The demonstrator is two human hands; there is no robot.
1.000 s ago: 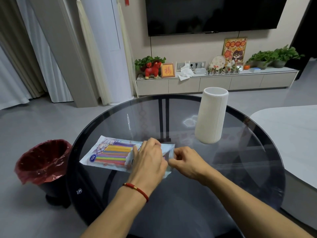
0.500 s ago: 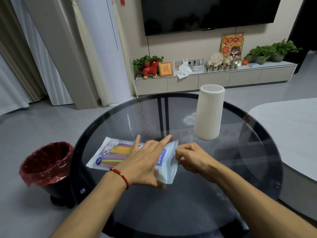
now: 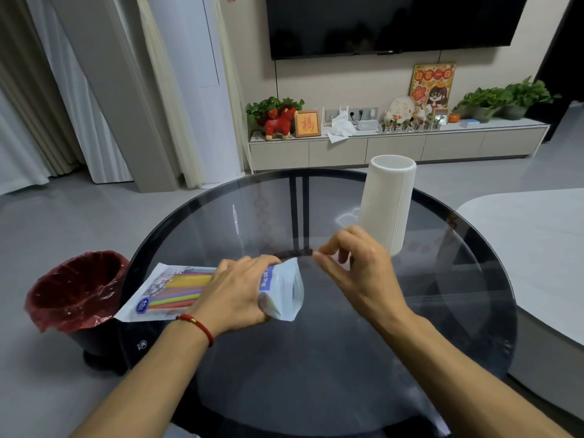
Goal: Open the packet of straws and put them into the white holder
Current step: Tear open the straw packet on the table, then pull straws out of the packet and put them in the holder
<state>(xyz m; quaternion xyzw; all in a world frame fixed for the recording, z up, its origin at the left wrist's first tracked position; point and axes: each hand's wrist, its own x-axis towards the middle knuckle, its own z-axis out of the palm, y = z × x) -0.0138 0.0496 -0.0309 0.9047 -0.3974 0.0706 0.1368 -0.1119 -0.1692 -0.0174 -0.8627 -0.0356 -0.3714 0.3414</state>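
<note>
The packet of straws (image 3: pixel 170 289), white with coloured straws showing through it, lies on the round glass table (image 3: pixel 316 358) left of centre. My left hand (image 3: pixel 234 295) grips the packet around its middle and lifts its right end, which gapes. My right hand (image 3: pixel 360 267) hovers just right of that end, thumb and forefinger pinched together, other fingers spread. Whether anything is between the pinched fingers is too small to tell. The white ribbed holder (image 3: pixel 387 203) stands upright behind my right hand, near the table's far right.
A bin with a red liner (image 3: pixel 76 289) stands on the floor left of the table. A white table (image 3: pixel 531 248) is close on the right. A TV cabinet with plants and ornaments lines the far wall.
My right hand has pulled away from the packet's right end, up and to the right. My left hand has closed around the packet, and that end is now raised and open.
</note>
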